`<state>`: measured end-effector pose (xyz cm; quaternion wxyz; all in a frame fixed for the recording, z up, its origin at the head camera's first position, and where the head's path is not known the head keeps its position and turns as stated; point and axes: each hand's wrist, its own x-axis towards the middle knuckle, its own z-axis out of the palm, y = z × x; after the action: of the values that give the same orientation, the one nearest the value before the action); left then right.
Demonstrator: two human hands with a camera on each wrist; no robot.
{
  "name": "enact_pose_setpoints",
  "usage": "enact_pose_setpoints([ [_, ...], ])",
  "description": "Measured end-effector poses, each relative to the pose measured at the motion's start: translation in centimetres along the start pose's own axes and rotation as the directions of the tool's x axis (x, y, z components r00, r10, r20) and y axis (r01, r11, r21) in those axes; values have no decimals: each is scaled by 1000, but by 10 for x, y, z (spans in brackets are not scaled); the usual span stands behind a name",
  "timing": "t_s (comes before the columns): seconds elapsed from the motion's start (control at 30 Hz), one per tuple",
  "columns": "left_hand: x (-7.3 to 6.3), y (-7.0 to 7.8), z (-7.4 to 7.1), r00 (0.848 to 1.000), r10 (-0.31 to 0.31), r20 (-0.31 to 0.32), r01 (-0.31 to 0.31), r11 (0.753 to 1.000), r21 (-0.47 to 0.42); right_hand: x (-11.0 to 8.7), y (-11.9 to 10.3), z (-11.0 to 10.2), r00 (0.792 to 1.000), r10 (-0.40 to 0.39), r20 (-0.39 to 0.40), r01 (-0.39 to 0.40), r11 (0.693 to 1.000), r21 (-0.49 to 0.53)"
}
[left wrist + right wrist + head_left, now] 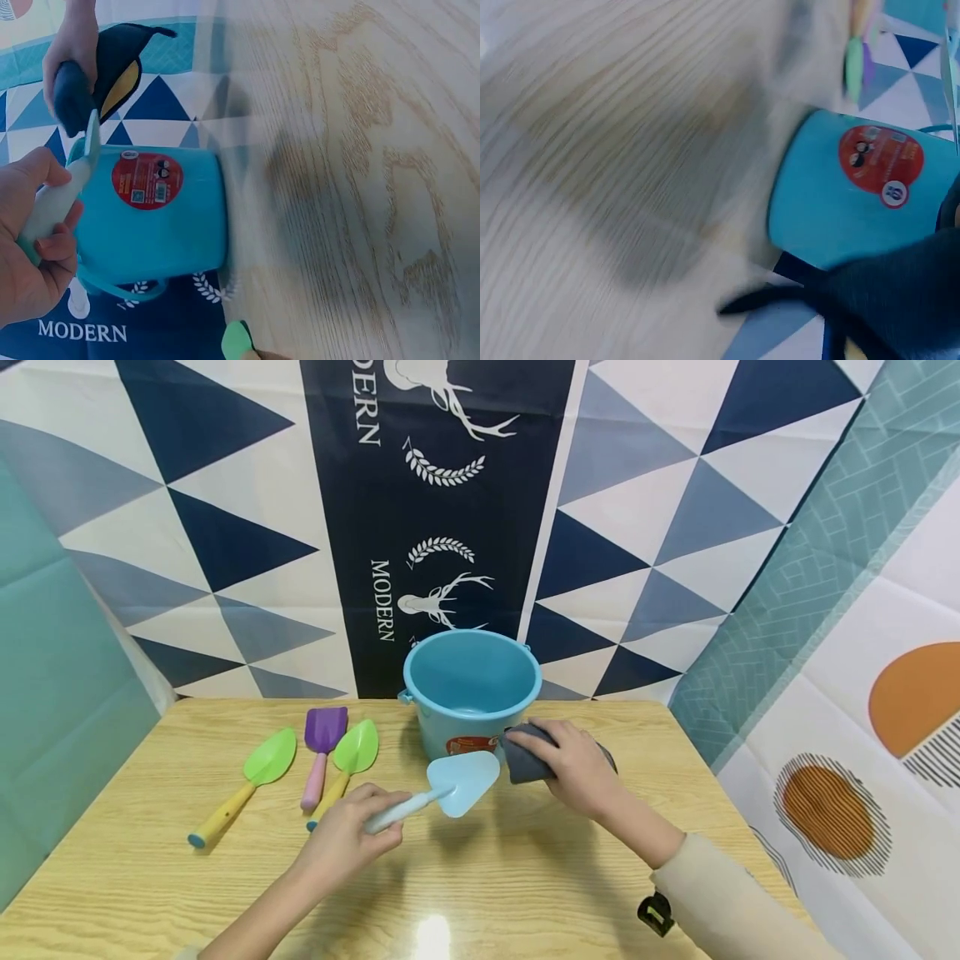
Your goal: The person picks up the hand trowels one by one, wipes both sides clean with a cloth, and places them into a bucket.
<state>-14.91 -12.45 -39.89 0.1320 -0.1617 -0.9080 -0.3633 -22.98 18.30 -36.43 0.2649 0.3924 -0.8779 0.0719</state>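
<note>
A light blue toy trowel [467, 779] is gripped by its pale handle in my left hand [352, 831], with its blade pointing right. My right hand [576, 768] holds a folded dark grey cloth [527, 760] just right of the blade. In the left wrist view the cloth [120, 64] hangs partly loose and shows a yellowish patch. Blade and cloth are close together; whether they touch I cannot tell. Behind both hands stands a blue bucket [442, 722], upright, with a red sticker on its front. The right wrist view shows only part of the cloth [900, 292], blurred.
On the left of the wooden table [480, 893] lie a green trowel with a yellow handle [270, 758], a purple shovel with a pink handle [326, 729] and another green trowel [357, 747]. A patterned cloth wall [442, 527] stands right behind the bucket.
</note>
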Motion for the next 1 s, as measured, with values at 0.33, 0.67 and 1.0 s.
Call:
enact_pose_setpoints([
  [0.33, 2, 1, 3, 990, 80, -117, -88, 994, -66, 8, -3, -1, 939, 342, 44, -319, 813, 488],
  [0.67, 6, 8, 8, 979, 86, -184, -112, 984, -137, 10, -8, 5, 834, 511, 205, -481, 495, 723],
  [1.0, 9, 11, 12, 972, 89, -216, -126, 979, -163, 14, -22, 5, 749, 518, 414, -517, 63, 854],
])
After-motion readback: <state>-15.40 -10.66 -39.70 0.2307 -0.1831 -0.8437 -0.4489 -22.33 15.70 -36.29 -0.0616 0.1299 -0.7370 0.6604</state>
